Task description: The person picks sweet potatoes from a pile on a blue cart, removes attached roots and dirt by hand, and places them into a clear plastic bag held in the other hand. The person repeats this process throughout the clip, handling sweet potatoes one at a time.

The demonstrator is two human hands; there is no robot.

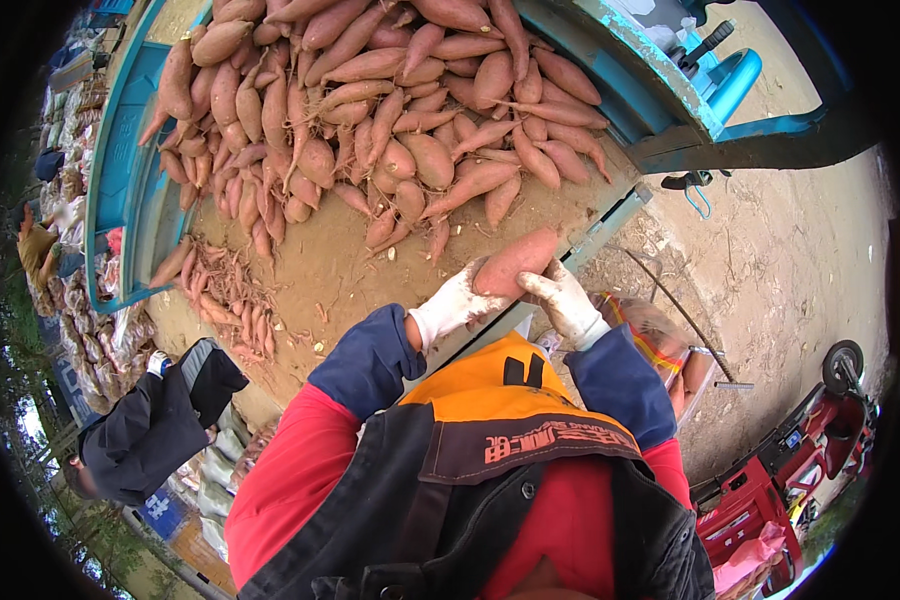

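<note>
Both my hands, in soiled white work gloves, hold one large sweet potato (pixel 516 262) over the near edge of a truck bed. My left hand (pixel 461 296) grips its lower left end, palm beneath it. On the other side, the fingers and thumb of my right hand (pixel 564 300) press against its right end. Beyond them lies a big heap of sweet potatoes (pixel 427 159) with thin roots. A smaller pile of thin sweet potatoes and root bits (pixel 236 304) rests at the left on the dusty bed (pixel 322 277).
Blue metal side panels (pixel 139 172) bound the bed. A clear plastic bag of sweet potatoes (pixel 649 330) stands right, beside a rusty metal rod (pixel 679 307). A person in dark clothes (pixel 146 435) is at the left, near many filled sacks. A red cargo tricycle (pixel 757 480) stands at the lower right.
</note>
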